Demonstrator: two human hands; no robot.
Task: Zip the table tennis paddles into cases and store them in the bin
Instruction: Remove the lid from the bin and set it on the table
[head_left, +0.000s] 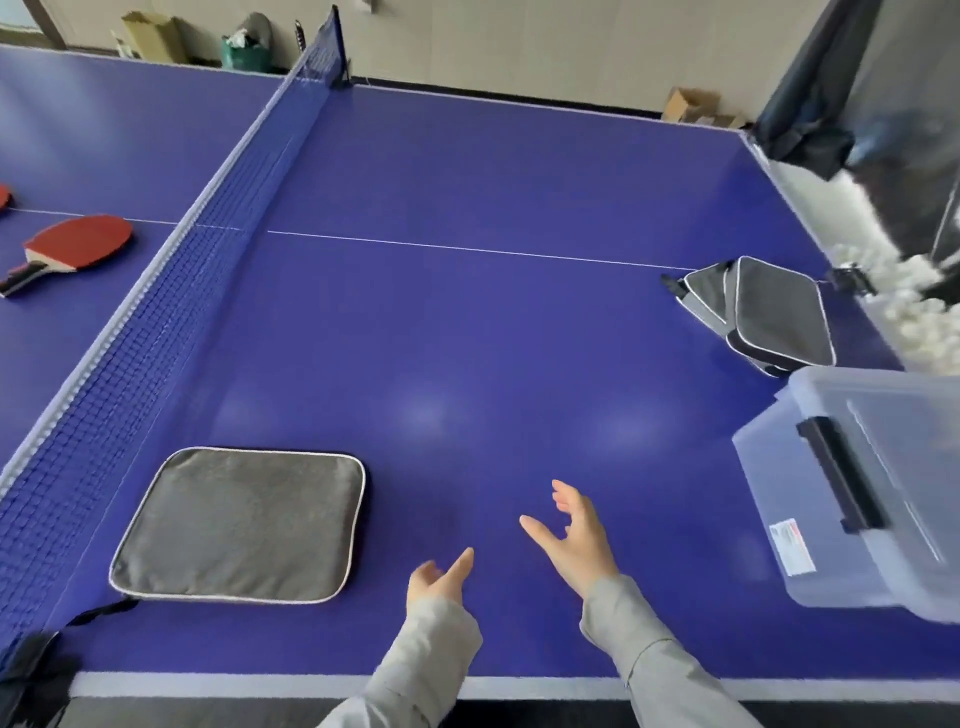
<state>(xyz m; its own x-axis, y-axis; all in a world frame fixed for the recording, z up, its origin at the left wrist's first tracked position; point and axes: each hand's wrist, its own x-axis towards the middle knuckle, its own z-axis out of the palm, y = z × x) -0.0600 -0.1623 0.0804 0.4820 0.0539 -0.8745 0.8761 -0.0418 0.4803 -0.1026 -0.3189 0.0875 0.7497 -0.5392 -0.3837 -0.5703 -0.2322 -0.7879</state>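
A grey paddle case (239, 525) with white piping lies flat on the blue table (467, 338), close to the net. My left hand (439, 579) hovers to its right, fingers relaxed, holding nothing. My right hand (574, 535) is spread open above the table, also holding nothing. Two more grey cases (763, 312) lie stacked at the far right. A clear plastic bin (857, 488) with a black latch and its lid on stands at the right edge. Beyond the net, a red paddle (78, 244) lies on the table, and a second red paddle (5, 196) shows at the left border.
The net (171, 291) runs diagonally across the left side. White balls (904, 306) fill a catch net at the far right, under a dark cover (831, 104). Cardboard boxes (693, 106) sit on the floor behind the table.
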